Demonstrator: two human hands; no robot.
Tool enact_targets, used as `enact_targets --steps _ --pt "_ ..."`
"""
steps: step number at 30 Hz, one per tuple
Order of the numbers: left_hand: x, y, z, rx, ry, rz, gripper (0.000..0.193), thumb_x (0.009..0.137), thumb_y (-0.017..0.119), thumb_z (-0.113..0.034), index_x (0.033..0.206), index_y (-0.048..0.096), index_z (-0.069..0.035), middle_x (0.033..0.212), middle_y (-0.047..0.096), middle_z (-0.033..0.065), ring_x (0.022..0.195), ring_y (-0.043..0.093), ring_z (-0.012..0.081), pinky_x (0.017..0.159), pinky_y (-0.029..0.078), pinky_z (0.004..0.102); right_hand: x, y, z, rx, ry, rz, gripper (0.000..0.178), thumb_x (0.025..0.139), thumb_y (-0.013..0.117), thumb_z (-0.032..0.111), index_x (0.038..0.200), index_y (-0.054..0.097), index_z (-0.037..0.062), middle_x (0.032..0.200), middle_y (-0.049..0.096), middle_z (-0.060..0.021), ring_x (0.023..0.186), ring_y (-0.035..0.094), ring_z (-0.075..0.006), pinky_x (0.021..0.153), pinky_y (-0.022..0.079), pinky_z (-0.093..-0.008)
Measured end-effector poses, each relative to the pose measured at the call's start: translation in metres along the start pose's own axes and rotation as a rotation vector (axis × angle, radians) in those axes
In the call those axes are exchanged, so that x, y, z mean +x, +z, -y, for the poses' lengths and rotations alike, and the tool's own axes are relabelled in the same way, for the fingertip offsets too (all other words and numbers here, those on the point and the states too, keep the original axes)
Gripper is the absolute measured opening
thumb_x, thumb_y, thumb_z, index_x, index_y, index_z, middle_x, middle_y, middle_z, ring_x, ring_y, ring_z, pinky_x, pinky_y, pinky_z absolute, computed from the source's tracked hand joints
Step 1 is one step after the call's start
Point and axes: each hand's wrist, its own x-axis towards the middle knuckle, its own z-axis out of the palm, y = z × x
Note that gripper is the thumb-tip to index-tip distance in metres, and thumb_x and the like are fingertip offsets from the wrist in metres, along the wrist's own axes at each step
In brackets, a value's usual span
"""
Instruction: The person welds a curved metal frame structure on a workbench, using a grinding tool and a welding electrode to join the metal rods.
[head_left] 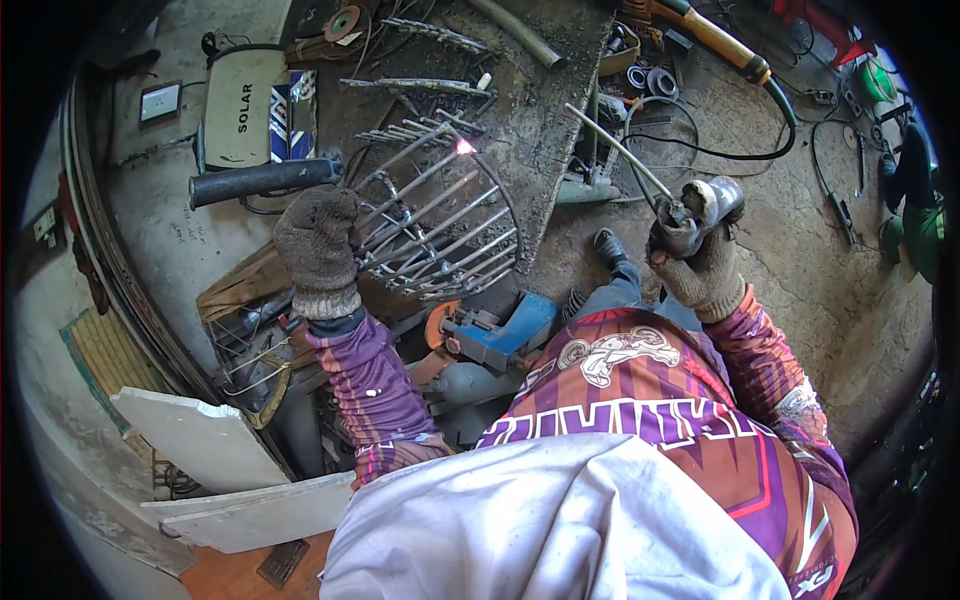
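Note:
A curved grate of welded metal bars [436,262] is tilted against the workbench edge, with a bright pink-white glowing spot on its upper bar end. My left hand [320,238], in a brown knit glove, is closed on the grate's left side. In my right hand [705,268], gloved as well, is a welding electrode holder [714,202] wrapped in silvery grey material. A thin pale welding rod [620,150] runs from it up and to the left; its tip is apart from the grate. The glove hides part of the holder's grip.
Metal rods and pieces [425,86] lie on the dark workbench [540,110]. A dark pipe [265,182] juts out by my left hand. Below the grate stands a blue tool [515,330] with an orange disc. An angle grinder [715,40] and cables lie on the floor at right.

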Motion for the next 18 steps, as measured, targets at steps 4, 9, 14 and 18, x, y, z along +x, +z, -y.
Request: enact_targets --steps 4,9,14,18 --pt "0.001 0.013 -0.014 0.094 0.186 -0.091 0.042 0.085 0.080 -0.043 0.084 0.072 -0.002 0.065 0.063 0.0015 0.057 0.058 0.0144 0.055 0.047 0.0316 -0.002 -0.012 0.008 -0.201 0.051 0.137 0.054 0.083 0.079 0.025 0.125 0.052 0.0044 0.102 0.062 -0.0041 0.091 0.061 -0.0165 0.083 0.050 -0.0320" --pt "-0.008 0.023 -0.046 0.325 0.209 -0.133 0.041 0.081 0.084 -0.039 0.073 0.070 -0.001 0.061 0.061 0.0041 0.058 0.057 0.0153 0.057 0.045 0.0339 0.007 -0.003 0.034 -0.409 -0.208 0.099 0.074 0.075 0.084 0.043 0.129 0.055 0.0013 0.121 0.062 -0.0193 0.113 0.061 -0.0371 0.098 0.046 -0.0443" --pt "-0.012 0.026 -0.061 0.403 0.216 -0.161 0.043 0.080 0.085 -0.041 0.070 0.068 -0.002 0.060 0.059 0.0053 0.057 0.055 0.0157 0.056 0.044 0.0347 -0.003 0.006 0.029 -0.004 -0.035 0.102 0.050 0.082 0.080 0.027 0.126 0.065 0.0094 0.129 0.059 -0.0103 0.119 0.055 -0.0315 0.107 0.038 -0.0438" --pt "-0.006 0.026 -0.055 0.482 0.201 -0.097 0.048 0.080 0.083 -0.046 0.069 0.066 -0.002 0.059 0.056 0.0070 0.056 0.053 0.0174 0.055 0.043 0.0358 0.011 0.004 0.031 -0.371 -0.215 0.126 0.072 0.077 0.082 0.041 0.129 0.054 -0.0013 0.122 0.062 -0.0222 0.112 0.062 -0.0414 0.096 0.049 -0.0465"
